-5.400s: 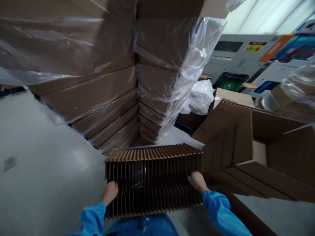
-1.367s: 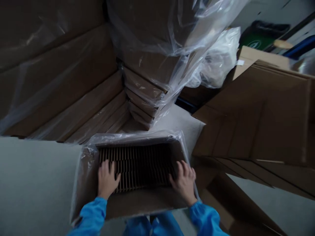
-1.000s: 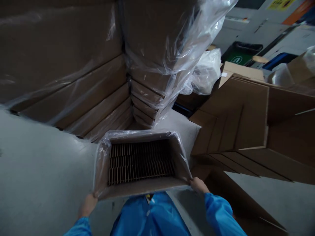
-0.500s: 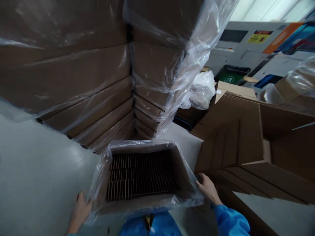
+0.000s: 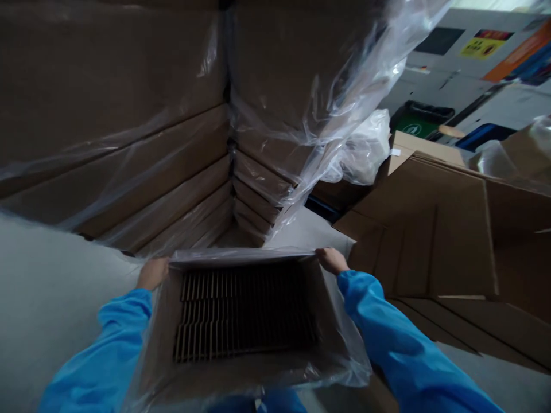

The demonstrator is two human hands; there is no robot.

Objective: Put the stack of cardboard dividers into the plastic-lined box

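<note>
Brown open-topped cardboard box, lined with a clear plastic bag and filled with a slotted brown cardboard divider grid, sits on the pale grey floor right in front of the person, near the bottom centre of the view. Half a second ago the hands were low at the box's near corners; now both have reached forward to its far edge. The left hand is curled over the far left corner, gripping the bag's rim there, and the right hand is closed on the far right corner, pinching the plastic edge, which is stretched taut and flat between them. Both blue sleeves now run along the box's sides. Beyond the box stand tall stacks of flat brown cartons wrapped in clear film, and to the right lean folded brown cardboard sheets, just as before.
</note>
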